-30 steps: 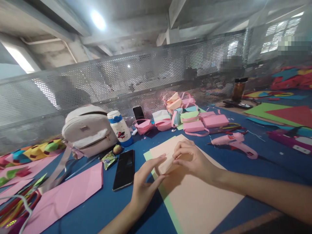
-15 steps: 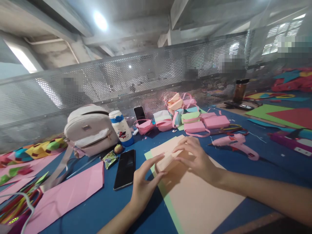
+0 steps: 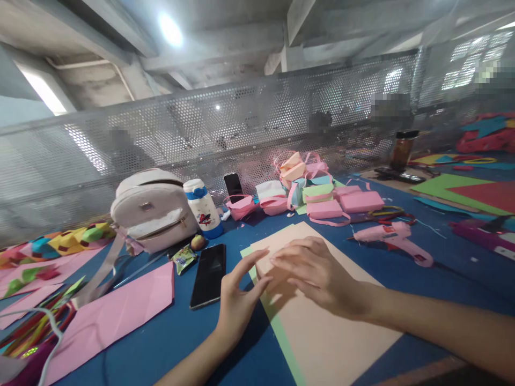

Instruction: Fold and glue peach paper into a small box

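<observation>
A large peach paper sheet (image 3: 333, 332) lies over a green sheet (image 3: 281, 335) on the blue table. Above its upper left part, my left hand (image 3: 241, 295) grips the left end of a small folded peach paper piece (image 3: 267, 265) between thumb and fingers. My right hand (image 3: 322, 273) is over the same piece, fingers bent and close together, covering much of it. What the right fingertips hold is hard to make out against the peach sheet.
Left of my hands are a black phone (image 3: 208, 276), a pink sheet (image 3: 129, 311), a bottle (image 3: 203, 209) and a backpack (image 3: 155, 214). Small paper bags (image 3: 322, 201) stand behind; a pink glue gun (image 3: 394, 238) lies right. A perforated metal screen (image 3: 241, 128) crosses the back.
My right hand has shifted left along the small piece, toward my left fingertips, and now covers more of it. My left hand has barely moved. The view has shifted slightly.
</observation>
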Demonstrator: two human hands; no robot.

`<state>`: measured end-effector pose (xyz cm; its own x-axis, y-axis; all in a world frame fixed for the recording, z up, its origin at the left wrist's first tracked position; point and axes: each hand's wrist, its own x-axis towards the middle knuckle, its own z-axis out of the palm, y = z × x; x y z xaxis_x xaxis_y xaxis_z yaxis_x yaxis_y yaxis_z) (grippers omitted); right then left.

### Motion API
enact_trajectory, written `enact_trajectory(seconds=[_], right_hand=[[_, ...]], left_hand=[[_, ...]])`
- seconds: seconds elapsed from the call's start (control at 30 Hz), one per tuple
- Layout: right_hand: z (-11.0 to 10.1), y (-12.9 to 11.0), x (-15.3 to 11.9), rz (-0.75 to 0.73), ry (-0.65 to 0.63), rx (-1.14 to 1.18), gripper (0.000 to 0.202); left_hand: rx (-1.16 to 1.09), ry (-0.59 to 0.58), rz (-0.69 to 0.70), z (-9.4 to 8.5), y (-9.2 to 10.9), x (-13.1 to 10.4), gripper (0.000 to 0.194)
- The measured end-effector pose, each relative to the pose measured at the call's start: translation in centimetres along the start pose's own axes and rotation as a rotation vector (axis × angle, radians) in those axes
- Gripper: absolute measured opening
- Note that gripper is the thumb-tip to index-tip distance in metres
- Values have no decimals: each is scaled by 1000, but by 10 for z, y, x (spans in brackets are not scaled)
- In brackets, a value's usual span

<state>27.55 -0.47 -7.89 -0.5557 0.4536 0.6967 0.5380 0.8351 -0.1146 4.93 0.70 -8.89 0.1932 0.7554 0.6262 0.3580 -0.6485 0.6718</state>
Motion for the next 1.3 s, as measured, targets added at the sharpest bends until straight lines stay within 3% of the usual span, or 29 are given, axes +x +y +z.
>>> enact_trajectory(seconds=[0.23,0.5,0.8,1.13,1.3], right_hand=[[3,5,2,17,-2,42,46],[1,5,17,49,228,193,13],[4,4,35,44,235,255,13],[10,0,43,51,178,231,15],[14,-1,40,75,216,262,11]], left_hand=[[-47,7,-57,0,-4,4,36],[-20,-64,47,-1,2,-4,35],[-104,-15,-44,-2,0,-2,33],[-170,-2,-92,-1,-2,-2,31],[-179,9,-113,-2,-2,-3,32]])
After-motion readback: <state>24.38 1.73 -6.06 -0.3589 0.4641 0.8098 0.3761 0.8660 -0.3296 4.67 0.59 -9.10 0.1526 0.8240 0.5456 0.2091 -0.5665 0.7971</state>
